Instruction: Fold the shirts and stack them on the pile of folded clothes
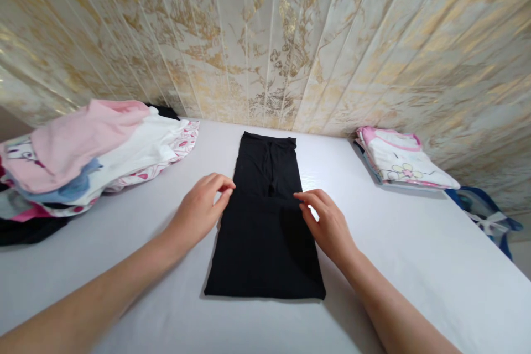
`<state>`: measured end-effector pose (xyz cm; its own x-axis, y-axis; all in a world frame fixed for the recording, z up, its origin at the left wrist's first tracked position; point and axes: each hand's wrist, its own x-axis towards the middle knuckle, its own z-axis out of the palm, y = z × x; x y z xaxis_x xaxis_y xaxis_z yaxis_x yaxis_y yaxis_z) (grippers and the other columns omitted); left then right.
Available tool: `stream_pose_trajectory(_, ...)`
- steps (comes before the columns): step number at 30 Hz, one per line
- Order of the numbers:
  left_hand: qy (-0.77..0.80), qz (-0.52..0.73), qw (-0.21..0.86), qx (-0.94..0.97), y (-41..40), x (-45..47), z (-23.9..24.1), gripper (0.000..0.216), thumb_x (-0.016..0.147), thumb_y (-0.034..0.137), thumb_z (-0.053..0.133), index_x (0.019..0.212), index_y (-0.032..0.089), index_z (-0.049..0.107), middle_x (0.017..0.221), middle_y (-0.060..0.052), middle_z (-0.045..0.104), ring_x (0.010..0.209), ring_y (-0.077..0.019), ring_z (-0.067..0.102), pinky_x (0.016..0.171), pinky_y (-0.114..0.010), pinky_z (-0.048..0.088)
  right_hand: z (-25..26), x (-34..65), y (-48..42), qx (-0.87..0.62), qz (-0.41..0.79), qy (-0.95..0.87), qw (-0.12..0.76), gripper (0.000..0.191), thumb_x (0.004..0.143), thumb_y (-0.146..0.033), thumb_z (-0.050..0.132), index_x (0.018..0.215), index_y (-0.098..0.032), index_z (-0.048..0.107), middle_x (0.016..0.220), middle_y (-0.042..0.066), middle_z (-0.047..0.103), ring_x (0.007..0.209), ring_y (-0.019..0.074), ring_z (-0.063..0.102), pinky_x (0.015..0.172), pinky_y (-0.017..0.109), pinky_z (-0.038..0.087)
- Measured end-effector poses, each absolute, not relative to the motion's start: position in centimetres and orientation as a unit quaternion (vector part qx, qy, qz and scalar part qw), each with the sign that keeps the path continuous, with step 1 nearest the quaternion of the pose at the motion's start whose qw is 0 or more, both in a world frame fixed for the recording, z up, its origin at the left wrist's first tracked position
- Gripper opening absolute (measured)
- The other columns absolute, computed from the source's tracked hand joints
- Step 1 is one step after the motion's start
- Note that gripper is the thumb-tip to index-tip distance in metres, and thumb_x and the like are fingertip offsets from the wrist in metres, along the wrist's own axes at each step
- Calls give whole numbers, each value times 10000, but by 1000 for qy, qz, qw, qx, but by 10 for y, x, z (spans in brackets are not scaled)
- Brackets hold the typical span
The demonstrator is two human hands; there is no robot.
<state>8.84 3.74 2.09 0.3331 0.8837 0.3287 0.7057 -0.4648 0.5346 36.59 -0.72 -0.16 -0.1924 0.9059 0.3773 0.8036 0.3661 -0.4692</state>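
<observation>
A pair of black pants (pixel 265 249) lies flat in a long narrow strip in front of me. Its lower part is doubled over upward, and the waistband end points toward the wall. At the strip's left edge, level with the top of the folded layer, my left hand (pixel 203 204) pinches the cloth between thumb and forefinger. My right hand (pixel 326 221) has its thumb and forefinger on the opposite edge, by the corner of that same layer. Both pinches are small, and the cloth between the fingertips is mostly hidden.
The pants rest on a white table (pixel 166 298). A loose heap of clothes (pixel 91 149) in pink, white and blue sits at the left. Folded garments (pixel 402 160) are stacked at the back right, beside a blue bag (pixel 485 215) past the edge. Behind stands a gold-patterned wall (pixel 265 38).
</observation>
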Motion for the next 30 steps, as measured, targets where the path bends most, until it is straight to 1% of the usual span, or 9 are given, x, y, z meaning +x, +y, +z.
stream_pose_trajectory(3,437,187,191,859,6,87,11,132,918,230,487,956,218,612,952,-28,617,926,-194,580,826,-335,472,-3,356,-11,-522,117,-815,225,274,947,-182,451,1133,-241,643,976,59,629,898,191,612,789,324,503)
stream_pose_trajectory(6,443,139,153,872,-16,82,-3,233,916,203,494,1114,237,612,1066,-50,613,988,-219,575,865,-384,466,-10,354,-10,-546,100,-817,156,283,932,-172,478,1143,-233,657,946,61,633,858,208,616,769,352,506)
stream_pose_trajectory(10,460,134,92,873,-33,72,-11,324,965,237,411,1248,234,569,1212,-72,615,1100,-226,567,945,-404,447,-11,355,-9,-564,58,-801,192,293,940,-185,462,1174,-187,640,1045,97,642,938,230,609,826,387,506)
stream_pose_trajectory(13,421,113,54,898,-48,72,-16,536,946,384,475,1449,230,374,1450,-76,487,1298,-242,463,1078,-417,362,-9,348,-12,-531,57,-822,200,311,934,-207,494,1222,-199,612,1181,101,625,1058,237,586,901,401,488)
stream_pose_trajectory(15,407,87,28,909,-57,76,-22,688,917,484,498,1508,222,262,1541,-81,363,1377,-258,379,1118,-435,312,-11,343,-13,-519,63,-834,175,340,923,-219,525,1257,-216,591,1245,91,610,1127,245,562,947,418,468)
stream_pose_trajectory(19,437,75,-7,896,-69,81,-30,754,903,605,436,1518,211,247,1574,-109,279,1413,-282,327,1124,-465,292,-16,347,-9,-561,42,-812,155,373,907,-214,543,1278,-193,571,1290,103,591,1176,269,537,989,454,440)
stream_pose_trajectory(24,438,119,-14,891,-72,73,-26,723,894,591,470,1485,199,331,1526,-126,380,1374,-298,385,1118,-485,306,9,377,-9,-601,40,-772,203,320,898,-197,524,1209,-189,598,1193,113,628,1087,269,590,929,447,476)
stream_pose_trajectory(27,387,143,41,910,-73,66,-17,503,916,465,508,1383,282,471,1426,-62,519,1302,-261,470,1098,-451,359,36,387,-27,-586,125,-769,221,207,911,-206,498,1057,-229,644,1010,55,673,924,201,643,820,352,514)
stream_pose_trajectory(30,357,154,114,914,-73,63,-10,286,907,349,531,1175,300,616,1207,-40,656,1111,-226,601,953,-360,495,48,382,-58,-533,226,-795,180,158,901,-187,530,962,-252,659,957,22,666,860,156,638,754,278,510)
